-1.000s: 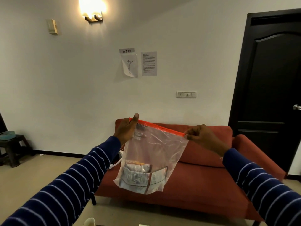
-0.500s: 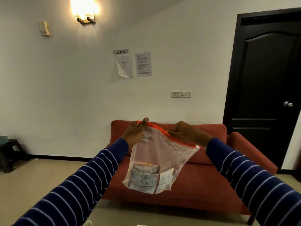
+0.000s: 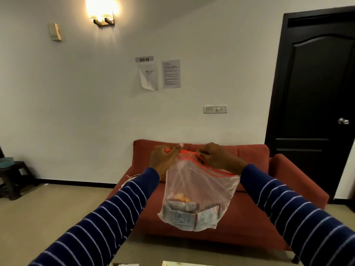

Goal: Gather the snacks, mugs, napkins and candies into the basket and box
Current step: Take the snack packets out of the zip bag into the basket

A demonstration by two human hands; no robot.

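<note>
I hold a clear plastic zip bag [image 3: 199,189] with an orange-red seal strip up in front of me. Snack packets [image 3: 189,214] lie in its bottom: silver and dark wrappers with something orange on top. My left hand [image 3: 163,158] pinches the left end of the seal strip. My right hand [image 3: 217,156] pinches the strip close beside it, so the right end of the strip droops down to the right. No basket, box, mug or napkin shows clearly; only pale slivers sit at the bottom edge.
A red sofa [image 3: 249,208] stands against the white wall behind the bag. A dark door [image 3: 317,102] is at the right. A small dark stool [image 3: 11,175] stands at the far left. Beige floor lies in front of the sofa.
My right hand has slid left along the seal strip toward my left hand. The strip, stretched wide a second ago, is now bunched, and the bag's right corner hangs loose.
</note>
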